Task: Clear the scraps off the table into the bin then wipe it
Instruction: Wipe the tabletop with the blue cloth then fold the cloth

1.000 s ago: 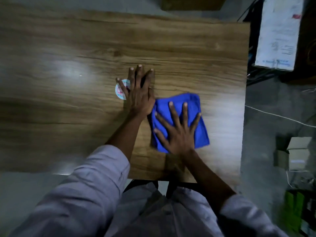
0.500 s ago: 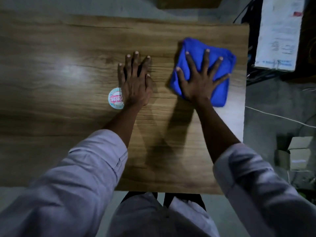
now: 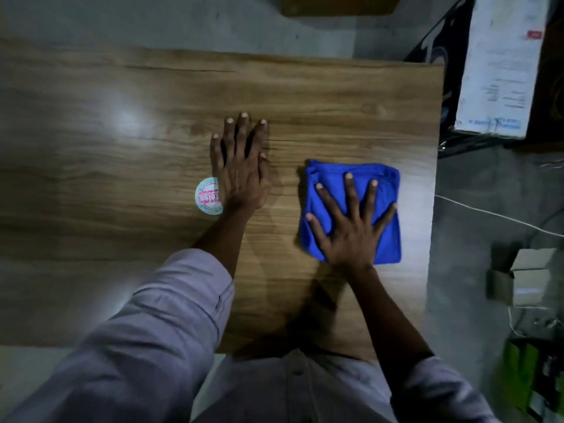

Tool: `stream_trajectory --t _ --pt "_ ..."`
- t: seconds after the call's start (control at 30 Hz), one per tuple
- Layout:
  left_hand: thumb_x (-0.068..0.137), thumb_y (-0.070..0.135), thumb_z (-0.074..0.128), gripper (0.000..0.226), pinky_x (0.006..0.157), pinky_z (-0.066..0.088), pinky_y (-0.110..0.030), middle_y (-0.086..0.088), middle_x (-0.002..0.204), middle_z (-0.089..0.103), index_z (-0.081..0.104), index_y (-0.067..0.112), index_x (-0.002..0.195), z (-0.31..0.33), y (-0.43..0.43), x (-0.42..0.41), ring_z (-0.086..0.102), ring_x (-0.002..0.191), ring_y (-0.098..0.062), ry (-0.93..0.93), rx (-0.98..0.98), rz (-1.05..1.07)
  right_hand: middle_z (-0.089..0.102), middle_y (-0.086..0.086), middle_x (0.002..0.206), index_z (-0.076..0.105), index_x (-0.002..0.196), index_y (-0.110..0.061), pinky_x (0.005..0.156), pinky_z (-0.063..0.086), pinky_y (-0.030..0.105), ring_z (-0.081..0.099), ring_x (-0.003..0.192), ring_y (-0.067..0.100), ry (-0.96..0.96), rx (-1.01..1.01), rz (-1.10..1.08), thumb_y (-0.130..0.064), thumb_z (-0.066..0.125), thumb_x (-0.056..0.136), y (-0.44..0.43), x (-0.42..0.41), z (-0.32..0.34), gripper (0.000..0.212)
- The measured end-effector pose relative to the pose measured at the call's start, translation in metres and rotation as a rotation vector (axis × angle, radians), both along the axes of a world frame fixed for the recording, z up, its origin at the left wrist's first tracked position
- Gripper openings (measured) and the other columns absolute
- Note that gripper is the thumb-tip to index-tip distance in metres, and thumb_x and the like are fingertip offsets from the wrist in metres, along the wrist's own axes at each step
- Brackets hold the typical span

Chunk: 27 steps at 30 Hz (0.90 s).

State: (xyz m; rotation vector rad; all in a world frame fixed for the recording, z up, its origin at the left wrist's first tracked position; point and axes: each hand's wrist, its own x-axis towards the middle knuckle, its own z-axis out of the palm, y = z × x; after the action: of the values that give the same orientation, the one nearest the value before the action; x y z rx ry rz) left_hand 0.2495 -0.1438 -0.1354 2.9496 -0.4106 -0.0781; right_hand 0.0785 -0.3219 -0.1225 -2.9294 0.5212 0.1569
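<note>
A folded blue cloth [image 3: 384, 184] lies on the wooden table [image 3: 122, 239] near its right edge. My right hand [image 3: 351, 227] presses flat on the cloth with the fingers spread. My left hand [image 3: 241, 166] rests flat on the bare wood at the table's middle, fingers straight and holding nothing. A round white sticker with red print [image 3: 207, 196] sits on the tabletop, touching the left side of my left wrist. No scraps or bin show in view.
Right of the table, on the grey floor, stand a tall white carton [image 3: 503, 65], a small open cardboard box [image 3: 525, 276] and a green box [image 3: 525, 374]. A white cable [image 3: 488, 213] runs across the floor. A brown object [image 3: 338, 4] lies beyond the far edge.
My right hand has slid the blue cloth from the table's far right corner back toward me along the right edge. My left hand has stayed flat beside the sticker.
</note>
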Motion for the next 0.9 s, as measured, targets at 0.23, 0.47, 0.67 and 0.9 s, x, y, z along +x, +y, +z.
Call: stream_trajectory --t 0.23,0.47,0.67,0.9 --pt "0.101 0.032 0.03 0.061 0.124 0.011 -0.056 -0.001 0.171 0.012 0.019 0.032 0.162 0.003 -0.002 0.001 0.007 0.158 -0.024 0.004 0.0 0.01 0.003 -0.001 0.175 0.014 0.16 -0.054 0.11 0.005 0.083 -0.003 0.158 0.046 0.023 0.026 -0.236 -0.082 0.02 0.096 -0.027 0.134 -0.009 0.07" --pt "0.096 0.036 0.04 0.068 0.123 0.012 -0.058 -0.003 0.171 0.008 0.024 0.024 0.161 0.001 -0.002 0.004 0.003 0.158 -0.028 0.043 0.094 -0.008 0.013 -0.002 0.174 0.024 0.16 -0.053 0.111 0.004 0.081 0.004 0.158 0.045 -0.026 0.038 0.001 -0.071 0.027 0.102 0.049 0.162 -0.011 0.06" --pt "0.098 0.031 0.039 0.067 0.123 0.013 -0.057 -0.002 0.171 0.011 0.019 0.03 0.162 0.004 -0.002 0.004 0.006 0.158 -0.025 0.024 0.017 0.005 0.013 -0.009 0.174 0.025 0.159 -0.055 0.116 0.005 0.077 0.002 0.16 0.036 -0.041 0.013 0.043 -0.072 0.029 0.102 -0.02 0.108 -0.012 0.06" --pt "0.1 0.033 0.033 0.066 0.124 0.011 -0.056 -0.001 0.172 0.007 0.015 0.03 0.163 0.007 -0.002 0.003 0.002 0.158 -0.024 0.032 0.029 0.003 0.004 -0.007 0.175 0.016 0.159 -0.056 0.113 0.001 0.081 -0.004 0.159 0.041 -0.007 0.055 -0.261 -0.079 0.017 0.097 -0.09 0.212 -0.01 0.066"
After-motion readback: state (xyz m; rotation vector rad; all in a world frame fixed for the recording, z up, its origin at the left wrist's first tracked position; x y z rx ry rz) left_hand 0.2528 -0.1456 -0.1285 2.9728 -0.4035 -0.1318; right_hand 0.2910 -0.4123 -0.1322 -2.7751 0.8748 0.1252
